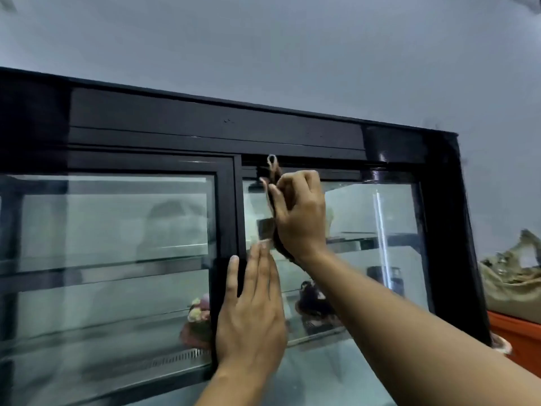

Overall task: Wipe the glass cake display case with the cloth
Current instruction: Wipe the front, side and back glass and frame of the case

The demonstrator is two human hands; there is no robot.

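The black-framed glass cake display case (205, 124) fills the view, with two sliding glass doors. My right hand (298, 212) is shut on a dark cloth (273, 175), pressed against the top left corner of the right glass pane (366, 218). A strip of the cloth sticks up over the upper door rail. My left hand (251, 312) lies flat with fingers together against the black middle door post (238, 215), holding nothing. Most of the cloth is hidden under my right hand.
Cakes sit on shelves inside: a flowered one (199, 312) by the middle post, a dark one (313, 300) behind the right pane. At the right stand an orange box (515, 332) and a crumpled tan bag (509, 276). A grey wall rises behind.
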